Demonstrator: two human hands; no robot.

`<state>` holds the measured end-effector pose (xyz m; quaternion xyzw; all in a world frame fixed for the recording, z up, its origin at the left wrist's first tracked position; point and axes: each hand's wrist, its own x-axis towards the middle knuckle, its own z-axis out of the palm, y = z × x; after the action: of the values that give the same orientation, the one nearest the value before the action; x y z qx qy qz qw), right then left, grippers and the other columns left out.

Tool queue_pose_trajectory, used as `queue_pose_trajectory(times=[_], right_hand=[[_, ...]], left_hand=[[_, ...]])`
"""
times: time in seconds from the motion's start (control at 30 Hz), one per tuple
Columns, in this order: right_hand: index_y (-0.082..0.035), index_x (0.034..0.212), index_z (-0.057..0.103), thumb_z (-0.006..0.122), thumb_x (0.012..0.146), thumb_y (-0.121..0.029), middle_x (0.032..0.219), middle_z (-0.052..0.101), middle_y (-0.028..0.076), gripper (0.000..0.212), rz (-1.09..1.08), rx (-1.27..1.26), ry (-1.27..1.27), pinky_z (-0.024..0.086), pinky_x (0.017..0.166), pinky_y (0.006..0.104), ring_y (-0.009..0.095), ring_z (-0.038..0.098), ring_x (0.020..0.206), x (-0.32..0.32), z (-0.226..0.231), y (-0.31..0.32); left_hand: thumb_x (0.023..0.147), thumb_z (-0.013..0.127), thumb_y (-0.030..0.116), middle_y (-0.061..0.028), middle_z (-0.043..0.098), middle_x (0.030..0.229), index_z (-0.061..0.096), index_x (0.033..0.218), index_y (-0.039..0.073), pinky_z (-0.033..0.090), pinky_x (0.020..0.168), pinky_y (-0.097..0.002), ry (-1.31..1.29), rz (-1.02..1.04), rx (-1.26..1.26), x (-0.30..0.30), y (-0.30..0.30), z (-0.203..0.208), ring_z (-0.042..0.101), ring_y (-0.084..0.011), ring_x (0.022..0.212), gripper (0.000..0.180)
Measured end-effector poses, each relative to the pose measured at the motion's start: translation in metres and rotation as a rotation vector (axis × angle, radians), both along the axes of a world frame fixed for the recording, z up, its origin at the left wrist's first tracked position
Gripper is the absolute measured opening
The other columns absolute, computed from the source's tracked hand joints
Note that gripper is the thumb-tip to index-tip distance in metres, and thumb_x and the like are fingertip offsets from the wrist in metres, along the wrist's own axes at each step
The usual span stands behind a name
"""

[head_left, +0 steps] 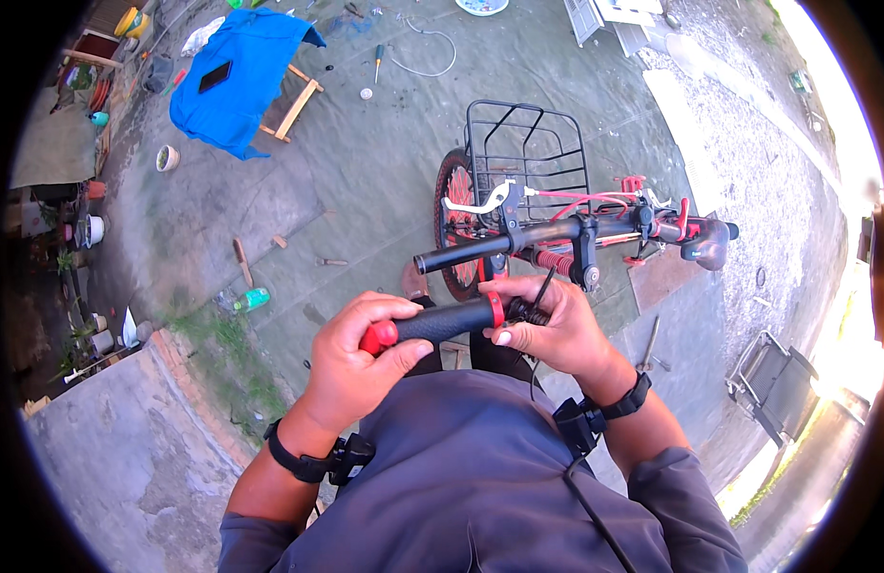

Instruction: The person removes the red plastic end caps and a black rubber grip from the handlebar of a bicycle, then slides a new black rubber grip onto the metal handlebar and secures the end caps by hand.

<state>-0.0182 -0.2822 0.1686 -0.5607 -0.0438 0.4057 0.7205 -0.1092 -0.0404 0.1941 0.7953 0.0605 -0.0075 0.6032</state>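
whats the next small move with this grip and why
I'd probably line the black grip up with the bare handlebar end: the left hand holds the grip's red end, the right hand is at its red collar, and that bar end carries no grip.

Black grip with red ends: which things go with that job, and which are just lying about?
Likely belong:
black textured grip with red ends, in the left hand and right hand
black tubular handlebar, left end bare

Seemingly lying about:
green plastic bottle
blue cloth over a wooden frame
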Motion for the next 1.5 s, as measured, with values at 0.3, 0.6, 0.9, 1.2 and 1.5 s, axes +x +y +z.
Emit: queue_pose_trajectory(times=[0.3, 0.6, 0.9, 1.2, 1.5], right_hand=[[0.003, 0.124, 0.063, 0.081, 0.082, -0.004, 0.105, 0.069, 0.009, 0.047, 0.007, 0.059, -0.156, 0.053, 0.085, 0.0290, 0.014, 0.066, 0.093, 0.002, -0.008, 0.003], [-0.003, 0.117, 0.066, 0.082, 0.077, -0.001, 0.117, 0.064, 0.007, 0.043, -0.164, -0.302, -0.495, 0.053, 0.090, 0.0304, 0.017, 0.063, 0.104, 0.027, -0.030, -0.017], [-0.003, 0.119, 0.067, 0.085, 0.071, -0.012, 0.116, 0.066, 0.011, 0.052, -0.179, -0.486, -0.603, 0.051, 0.093, 0.0325, 0.022, 0.064, 0.106, 0.041, -0.059, -0.011], [0.000, 0.112, 0.068, 0.084, 0.073, -0.014, 0.107, 0.067, 0.010, 0.045, -0.146, -0.564, -0.571, 0.052, 0.088, 0.0303, 0.019, 0.066, 0.098, 0.044, -0.061, -0.006], [0.002, 0.107, 0.066, 0.084, 0.076, -0.012, 0.099, 0.068, 0.006, 0.039, -0.124, -0.600, -0.614, 0.050, 0.078, 0.0280, 0.014, 0.062, 0.087, 0.047, -0.062, -0.004]], left_hand=[[0.088, 0.076, 0.010, -0.0073, 0.068, 0.100, 0.062, 0.115, 0.001, 0.051, 0.067, -0.0232, 0.459, 0.207, -0.566, -0.004, 0.005, -0.009, 0.062, -0.0104, 0.080, 0.031], [0.090, 0.073, 0.011, -0.0082, 0.068, 0.097, 0.061, 0.115, 0.001, 0.050, 0.062, -0.0248, 0.397, 0.338, -0.588, -0.016, 0.046, -0.031, 0.064, -0.0138, 0.077, 0.030], [0.090, 0.073, 0.008, -0.0064, 0.067, 0.096, 0.060, 0.116, 0.001, 0.049, 0.061, -0.0231, 0.444, 0.420, -0.386, -0.009, 0.059, -0.035, 0.064, -0.0120, 0.075, 0.030], [0.088, 0.075, 0.008, -0.0037, 0.066, 0.094, 0.062, 0.114, 0.001, 0.048, 0.063, -0.0215, 0.405, 0.371, -0.274, 0.000, 0.049, -0.027, 0.062, -0.0088, 0.075, 0.030], [0.087, 0.077, 0.006, -0.0009, 0.065, 0.094, 0.063, 0.110, 0.000, 0.049, 0.075, -0.0231, 0.383, 0.318, -0.072, 0.008, 0.048, -0.016, 0.057, -0.0064, 0.083, 0.028]])
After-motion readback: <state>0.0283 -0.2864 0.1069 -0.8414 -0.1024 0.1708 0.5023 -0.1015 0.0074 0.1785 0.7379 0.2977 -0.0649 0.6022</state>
